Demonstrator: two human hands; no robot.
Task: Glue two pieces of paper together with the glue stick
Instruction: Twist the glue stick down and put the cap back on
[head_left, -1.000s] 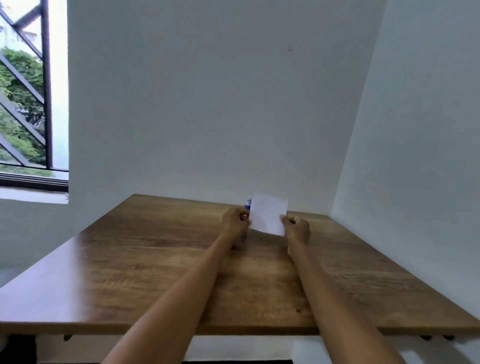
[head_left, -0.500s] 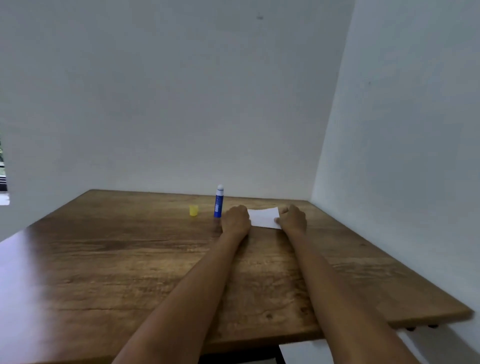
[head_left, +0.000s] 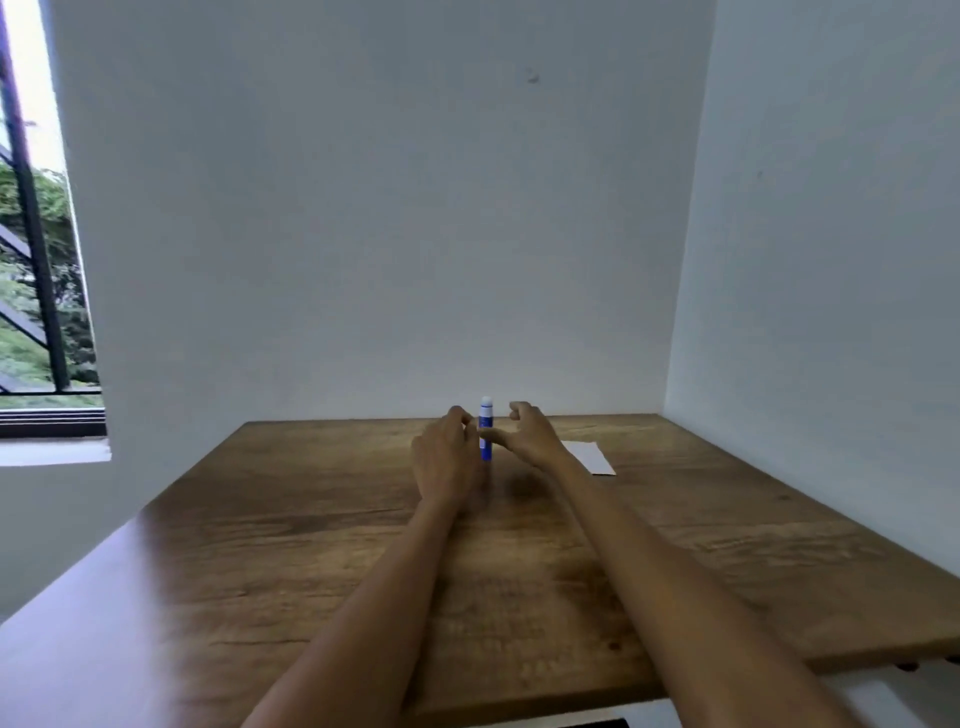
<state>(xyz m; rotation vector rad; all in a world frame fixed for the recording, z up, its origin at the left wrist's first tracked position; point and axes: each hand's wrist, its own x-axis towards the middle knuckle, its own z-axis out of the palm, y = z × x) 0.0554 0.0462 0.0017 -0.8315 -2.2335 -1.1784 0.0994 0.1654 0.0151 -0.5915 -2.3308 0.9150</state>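
Note:
A blue glue stick (head_left: 486, 451) with a white top stands upright on the wooden table (head_left: 322, 545), between my two hands. My left hand (head_left: 445, 460) is just left of it with its back toward me and its fingers curled; what they hold is hidden. My right hand (head_left: 527, 435) is just right of the stick. Its thumb reaches across the front of the stick and its fingers are bent and apart, not closed round it. The white paper (head_left: 592, 457) lies flat on the table to the right of my right wrist, untouched.
The table sits in a corner, with white walls (head_left: 810, 260) close behind and to the right. A barred window (head_left: 36, 291) is at the far left. The near table edge runs below my forearms.
The paper, held up a second ago and then pressed flat, now lies released. Both hands have moved left to the glue stick. The small yellow cap seen earlier is out of sight.

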